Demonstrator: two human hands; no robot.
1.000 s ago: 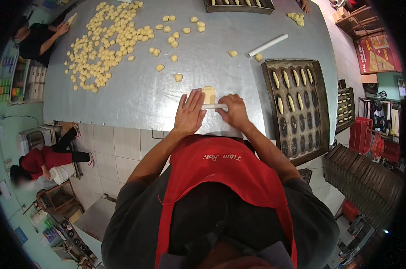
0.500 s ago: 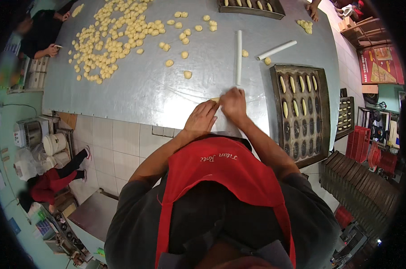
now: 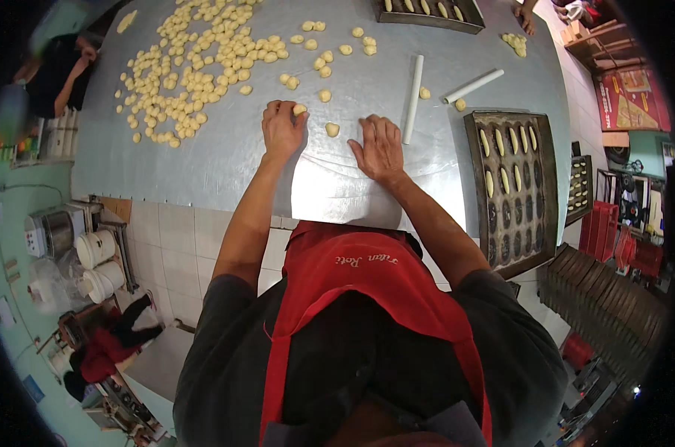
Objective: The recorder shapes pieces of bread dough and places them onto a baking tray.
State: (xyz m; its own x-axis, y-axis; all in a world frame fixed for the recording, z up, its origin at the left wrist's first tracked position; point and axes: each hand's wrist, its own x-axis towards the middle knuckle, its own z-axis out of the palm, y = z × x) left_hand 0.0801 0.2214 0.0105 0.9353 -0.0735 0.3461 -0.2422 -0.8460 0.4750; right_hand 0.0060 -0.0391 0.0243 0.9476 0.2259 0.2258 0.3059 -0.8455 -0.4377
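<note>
Grey worktop (image 3: 225,149), upper frame
Left hand (image 3: 281,134) touches a dough ball (image 3: 299,109), its fingers' grip unclear; right hand (image 3: 380,149), fingers released, is near a rolling pin (image 3: 413,100).

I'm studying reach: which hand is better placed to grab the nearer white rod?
Probably the right hand: it is open, close to that white rod, while the left hand is farther off, at a dough ball.

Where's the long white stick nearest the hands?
In the head view, the stick lies right of centre, between the bare right hand and the dark metal tray.
</note>
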